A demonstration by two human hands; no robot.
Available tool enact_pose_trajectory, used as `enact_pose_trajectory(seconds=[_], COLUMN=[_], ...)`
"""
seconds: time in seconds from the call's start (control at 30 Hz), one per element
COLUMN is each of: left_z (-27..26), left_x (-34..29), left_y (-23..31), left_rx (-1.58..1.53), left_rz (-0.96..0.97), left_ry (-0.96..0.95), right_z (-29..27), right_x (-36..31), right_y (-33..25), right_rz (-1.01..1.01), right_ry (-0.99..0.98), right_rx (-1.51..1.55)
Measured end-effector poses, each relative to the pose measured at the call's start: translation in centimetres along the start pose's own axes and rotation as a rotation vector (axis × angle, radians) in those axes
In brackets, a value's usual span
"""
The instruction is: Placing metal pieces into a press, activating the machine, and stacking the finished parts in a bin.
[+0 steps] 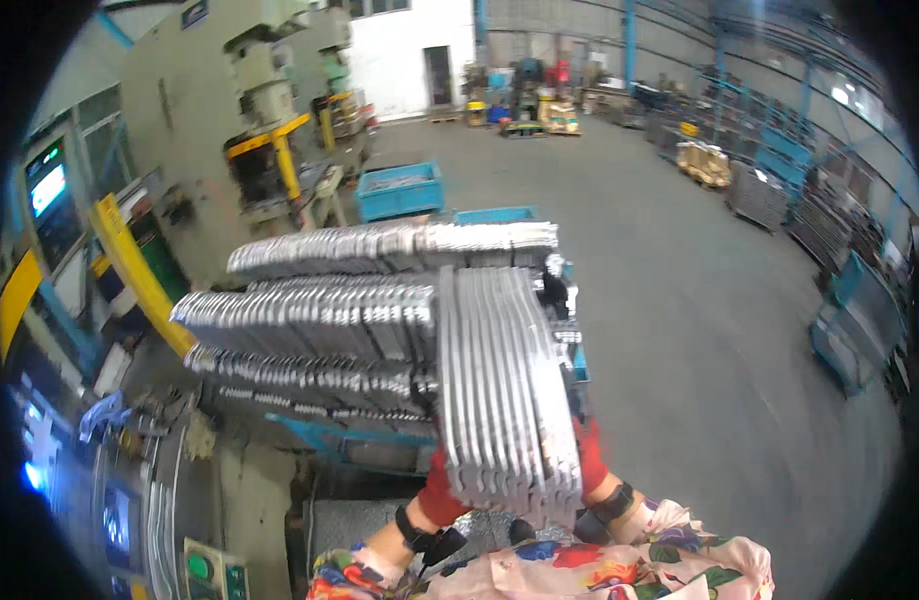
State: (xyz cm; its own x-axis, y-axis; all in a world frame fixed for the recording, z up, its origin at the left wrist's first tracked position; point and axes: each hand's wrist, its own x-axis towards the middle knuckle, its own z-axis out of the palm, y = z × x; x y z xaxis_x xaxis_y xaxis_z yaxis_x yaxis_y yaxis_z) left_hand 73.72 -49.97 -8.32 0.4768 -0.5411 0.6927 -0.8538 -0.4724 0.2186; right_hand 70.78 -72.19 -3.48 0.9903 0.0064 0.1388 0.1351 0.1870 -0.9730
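Observation:
A bundle of long, curved silvery metal strips (pixel 500 380) is pressed between my two hands, close in front of my body. Its strips lie side by side, with their wavy ends toward me. My left hand (pixel 440 490), in a red glove, grips the near left side. On the right side is my right hand (pixel 593 462), also red-gloved and a little blurred. Most fingers of both hands are hidden by the bundle. Just beyond and to the left, similar metal strips (pixel 310 325) stand packed in several rows, and the held bundle overlaps their right end.
A blue metal frame (pixel 330 437) shows beneath the rows. On the left stand a pale green press (pixel 195 110), a yellow post (pixel 140 270) and a control box with a green button (pixel 202 567). Blue bins (pixel 400 192) lie ahead; a blue crate (pixel 860 320) stands far right.

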Motion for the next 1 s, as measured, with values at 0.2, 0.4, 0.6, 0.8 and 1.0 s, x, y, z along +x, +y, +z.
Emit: enact_pose_trajectory(seconds=[0.2,0.4,0.6,0.8,1.0], left_z=[-1.7,-6.3,-11.0,-11.7,-13.4], left_x=[-0.9,-2.0,-0.8,1.7,7.6], left_y=[1.0,0.7,-1.5,-2.0,1.6], left_rx=[-0.677,-0.261,-0.833,-1.168,-0.551], left_rz=[-0.499,-0.214,-0.824,-0.971,-0.707], left_ry=[-0.064,-0.199,-0.233,0.103,-0.168], right_z=[0.2,0.1,0.6,-1.8,-0.2], right_x=[0.4,0.9,2.3,2.7,4.1], right_y=[0.0,0.5,3.1,5.1,3.3], right_rz=[0.232,0.332,0.322,-0.09,-0.217], right_ry=[-0.253,-0.232,-0.094,-0.316,-0.366], right_rx=[0.576,0.86,0.792,0.235,0.135])
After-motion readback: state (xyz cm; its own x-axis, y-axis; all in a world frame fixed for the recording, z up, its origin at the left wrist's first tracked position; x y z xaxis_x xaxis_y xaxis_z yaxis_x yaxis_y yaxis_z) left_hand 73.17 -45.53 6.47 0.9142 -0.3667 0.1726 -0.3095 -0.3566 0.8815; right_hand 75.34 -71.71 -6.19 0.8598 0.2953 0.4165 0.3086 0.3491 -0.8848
